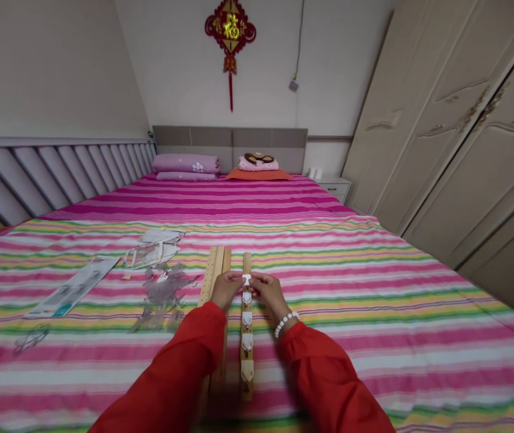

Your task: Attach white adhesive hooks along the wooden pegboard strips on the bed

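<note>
A narrow wooden strip (247, 262) lies lengthwise on the bed, bearing a column of white hooks. My left hand (227, 288) and my right hand (269, 292) meet at its far part, fingertips closed on the farthest white hook (247, 279) from both sides. Nearer to me on the strip sit a second hook (247, 297), a third hook (247, 319) and more below, the nearest one (247, 370) looking creamier. Beside my left hand lie a flat wooden piece with small holes (210, 273) and a plain wooden strip (227, 260), partly hidden by my red sleeve.
Left of the wood are a heap of clear plastic hooks (164, 294), crumpled packets (155, 246), a long blister card (76, 287) and a thin wire tangle (31, 338). A striped sheet (374, 300) covers the bed; a rail (58, 174) runs left, wardrobes (442, 120) right.
</note>
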Available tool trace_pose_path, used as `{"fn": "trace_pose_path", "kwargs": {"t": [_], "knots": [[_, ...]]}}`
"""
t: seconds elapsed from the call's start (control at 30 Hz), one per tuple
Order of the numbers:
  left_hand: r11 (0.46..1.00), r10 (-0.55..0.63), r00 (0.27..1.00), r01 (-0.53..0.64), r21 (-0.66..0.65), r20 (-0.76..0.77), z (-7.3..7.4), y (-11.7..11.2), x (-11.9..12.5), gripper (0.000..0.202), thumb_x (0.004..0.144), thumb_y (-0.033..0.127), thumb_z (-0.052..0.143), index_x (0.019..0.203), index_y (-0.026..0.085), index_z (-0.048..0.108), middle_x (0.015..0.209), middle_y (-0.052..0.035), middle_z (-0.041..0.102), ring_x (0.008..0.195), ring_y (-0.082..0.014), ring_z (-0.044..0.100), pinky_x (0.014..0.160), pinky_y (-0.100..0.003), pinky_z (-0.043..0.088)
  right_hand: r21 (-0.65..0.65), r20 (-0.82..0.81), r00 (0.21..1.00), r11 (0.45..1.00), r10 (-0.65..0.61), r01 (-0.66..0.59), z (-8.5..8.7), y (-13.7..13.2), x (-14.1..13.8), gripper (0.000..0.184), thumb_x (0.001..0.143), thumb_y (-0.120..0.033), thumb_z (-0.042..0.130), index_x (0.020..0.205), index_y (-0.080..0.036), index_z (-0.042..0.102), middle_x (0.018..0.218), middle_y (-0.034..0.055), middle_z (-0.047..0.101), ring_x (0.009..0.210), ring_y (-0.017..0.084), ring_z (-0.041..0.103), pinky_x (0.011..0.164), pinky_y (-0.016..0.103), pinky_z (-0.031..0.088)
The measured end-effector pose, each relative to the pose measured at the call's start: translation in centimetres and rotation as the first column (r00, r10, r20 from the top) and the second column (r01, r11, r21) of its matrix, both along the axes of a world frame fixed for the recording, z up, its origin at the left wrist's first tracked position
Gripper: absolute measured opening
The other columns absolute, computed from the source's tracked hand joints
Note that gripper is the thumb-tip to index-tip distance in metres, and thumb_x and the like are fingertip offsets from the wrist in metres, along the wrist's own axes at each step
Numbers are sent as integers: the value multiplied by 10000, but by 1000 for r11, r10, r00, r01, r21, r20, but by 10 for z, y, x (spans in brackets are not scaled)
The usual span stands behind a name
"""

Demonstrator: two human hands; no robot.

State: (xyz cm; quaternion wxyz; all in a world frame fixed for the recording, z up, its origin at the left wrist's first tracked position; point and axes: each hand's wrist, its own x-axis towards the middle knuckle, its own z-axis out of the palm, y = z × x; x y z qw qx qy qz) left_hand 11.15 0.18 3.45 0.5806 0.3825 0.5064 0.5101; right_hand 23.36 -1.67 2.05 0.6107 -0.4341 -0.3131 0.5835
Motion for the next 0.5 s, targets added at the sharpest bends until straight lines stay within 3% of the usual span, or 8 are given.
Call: {"fn": "trace_pose_path", "kwargs": {"t": [0.27,0.5], "knots": [[999,0,993,6,44,-116,-23,22,4,224,474,36,799,663,108,704,567,-19,671,575,-147,617,618,-251,477,2,58,997,999,-47,47,-26,21,0,214,490,-190,756,696,-133,740,534,3,679,463,108,550,473,235,430],[996,22,952,7,93,-304,-32,26,7,135,578,67,733,710,92,710,587,-24,674,625,-171,630,645,-273,471,11,25,997,998,-69,69,-32,19,-4,205,525,-162,721,725,-123,741,554,3,696,514,134,599,548,263,475]]}}
